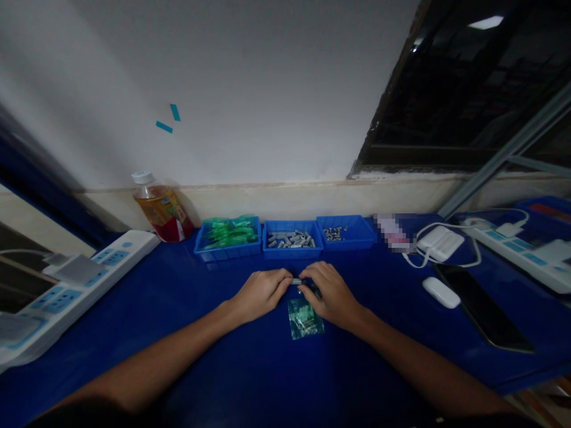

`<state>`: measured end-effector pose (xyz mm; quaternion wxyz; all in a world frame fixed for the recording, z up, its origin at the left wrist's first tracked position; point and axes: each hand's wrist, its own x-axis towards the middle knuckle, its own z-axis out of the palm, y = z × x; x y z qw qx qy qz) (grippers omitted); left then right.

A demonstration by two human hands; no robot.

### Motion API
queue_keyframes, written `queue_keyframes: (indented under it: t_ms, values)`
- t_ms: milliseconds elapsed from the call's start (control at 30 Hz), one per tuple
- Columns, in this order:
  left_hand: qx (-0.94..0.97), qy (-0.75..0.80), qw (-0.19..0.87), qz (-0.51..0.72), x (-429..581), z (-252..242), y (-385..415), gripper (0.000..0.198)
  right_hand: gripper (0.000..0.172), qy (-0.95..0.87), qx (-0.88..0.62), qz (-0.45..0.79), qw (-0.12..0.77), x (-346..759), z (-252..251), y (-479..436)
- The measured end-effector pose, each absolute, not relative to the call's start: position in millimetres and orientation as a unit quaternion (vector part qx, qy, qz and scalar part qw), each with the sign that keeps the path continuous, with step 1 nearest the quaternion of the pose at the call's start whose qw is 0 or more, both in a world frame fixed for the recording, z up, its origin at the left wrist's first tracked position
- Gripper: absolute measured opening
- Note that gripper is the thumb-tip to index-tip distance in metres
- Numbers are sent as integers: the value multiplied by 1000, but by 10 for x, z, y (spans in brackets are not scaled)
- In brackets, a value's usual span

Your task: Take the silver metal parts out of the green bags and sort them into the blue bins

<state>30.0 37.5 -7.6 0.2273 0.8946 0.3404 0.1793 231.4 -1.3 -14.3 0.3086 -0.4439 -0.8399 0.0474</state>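
My left hand pinches a small silvery metal cylinder by one end, thumb and fingers pressed together. Its other end reaches the fingertips of my right hand, which is curled closed. Something dark shows within the right hand's grip, too small and shaded to name. Just below the hands, a small clear plastic bag with small pieces inside lies on the blue table. Beyond the hands stands a blue bin of similar metal cylinders.
Left of that bin is a blue bin of green plastic packets; right, a blue bin of small metal parts. A drink bottle stands back left. Power strips flank both sides. A phone and white case lie right.
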Motion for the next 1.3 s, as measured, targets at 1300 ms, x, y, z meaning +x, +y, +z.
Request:
queue_keyframes:
  t_ms: [1300]
  values:
    - [898, 371, 166, 169, 495, -101, 423, 17, 16, -835, -452, 40, 312, 2456, -53, 60]
